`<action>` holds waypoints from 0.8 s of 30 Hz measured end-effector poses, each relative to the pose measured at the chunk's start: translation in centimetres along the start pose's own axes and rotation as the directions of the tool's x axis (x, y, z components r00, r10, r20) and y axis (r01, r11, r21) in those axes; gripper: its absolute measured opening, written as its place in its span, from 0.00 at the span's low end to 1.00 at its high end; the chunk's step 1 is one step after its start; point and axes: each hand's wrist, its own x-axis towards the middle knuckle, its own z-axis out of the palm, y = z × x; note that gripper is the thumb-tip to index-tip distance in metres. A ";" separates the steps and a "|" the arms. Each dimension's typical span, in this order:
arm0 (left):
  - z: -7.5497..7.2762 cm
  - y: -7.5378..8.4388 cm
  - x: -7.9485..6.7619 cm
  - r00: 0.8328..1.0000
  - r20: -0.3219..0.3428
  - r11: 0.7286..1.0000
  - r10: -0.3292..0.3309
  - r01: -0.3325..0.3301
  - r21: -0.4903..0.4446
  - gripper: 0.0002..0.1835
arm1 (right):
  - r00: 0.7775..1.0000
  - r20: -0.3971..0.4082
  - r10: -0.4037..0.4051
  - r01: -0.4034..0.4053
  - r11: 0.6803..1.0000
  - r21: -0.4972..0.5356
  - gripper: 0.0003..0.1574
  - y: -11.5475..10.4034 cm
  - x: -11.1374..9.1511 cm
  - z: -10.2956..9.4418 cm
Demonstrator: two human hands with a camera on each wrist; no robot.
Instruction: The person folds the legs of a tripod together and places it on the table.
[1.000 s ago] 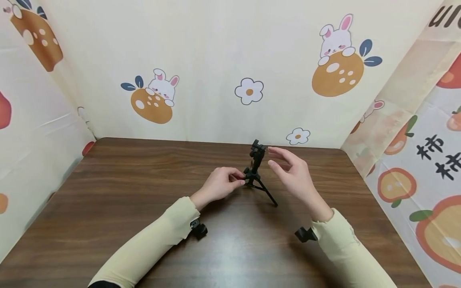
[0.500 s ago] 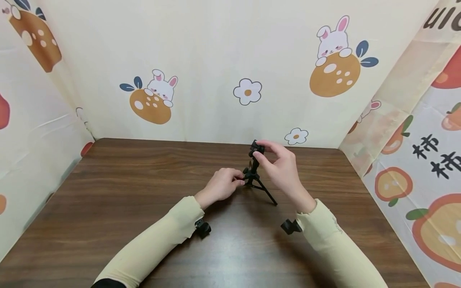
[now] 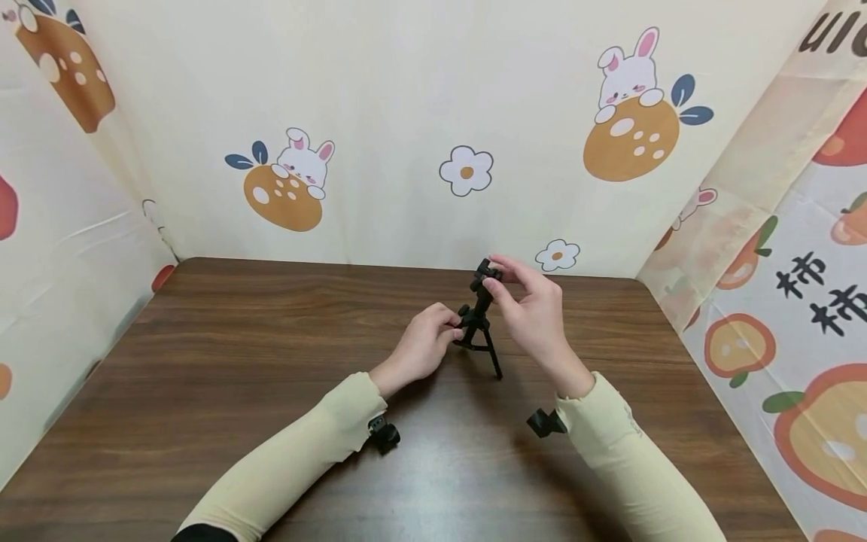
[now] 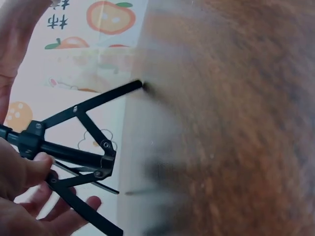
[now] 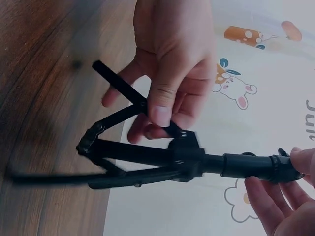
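A small black tripod point(image 3: 479, 322) stands with its legs spread near the table's back edge, slightly tilted in the head view. My left hand point(image 3: 421, 345) pinches one of its legs below the hub; the right wrist view shows that thumb point(image 5: 160, 114) pressed on the leg. My right hand point(image 3: 536, 312) grips the tripod's head at the top, between thumb and fingers. In the left wrist view, the braces and centre tube point(image 4: 74, 153) show plainly, with the left fingers behind a leg. Whether every foot touches the table I cannot tell.
The brown wooden table point(image 3: 284, 436) ends just behind the tripod at a cream printed curtain point(image 3: 393, 113). Printed cloth hangs on the left and right sides too. Small black cameras point(image 3: 384, 435) are strapped at both wrists.
My right hand has moved left to the tripod's head and taken hold of it. The tripod has turned or shifted, its front foot moving left and slightly back. The left hand stays on the leg.
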 end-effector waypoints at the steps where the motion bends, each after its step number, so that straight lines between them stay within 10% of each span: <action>1: 0.0 0.0 0.0 1.000 -0.014 1.000 0.009 -0.009 -0.025 0.03 | 1.000 -0.008 -0.005 0.005 1.000 -0.007 0.18 0.0 0.0 0.0; 24: 1.4 -0.5 -0.5 0.995 0.033 0.899 -0.099 0.103 -0.426 0.03 | 0.999 0.041 0.015 -0.017 0.999 0.042 0.19 -0.2 -0.3 -0.1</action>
